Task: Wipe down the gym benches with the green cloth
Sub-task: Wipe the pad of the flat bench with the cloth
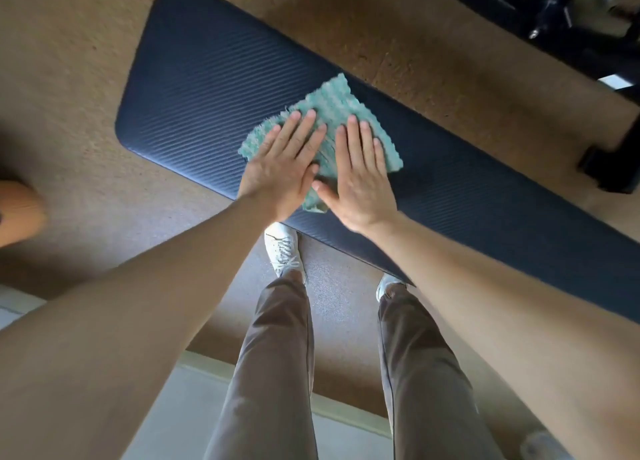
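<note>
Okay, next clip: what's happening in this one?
A person stands over a dark padded gym bench and presses a green cloth flat against its ribbed top with both palms. The left hand and right hand lie side by side on the cloth, fingers spread, near the middle of the pad. Wiping is under way.

The gym bench has a long, dark navy pad with fine diagonal ribbing and rounded corners, running slantwise from upper left to lower right above a tan floor. The green cloth lies spread nearly flat on the pad's middle stretch, close to the near edge. It is pale teal with a bumpy, waffle-like weave, roughly square, with frayed threads at its upper left corner and one corner reaching the far edge.
</note>
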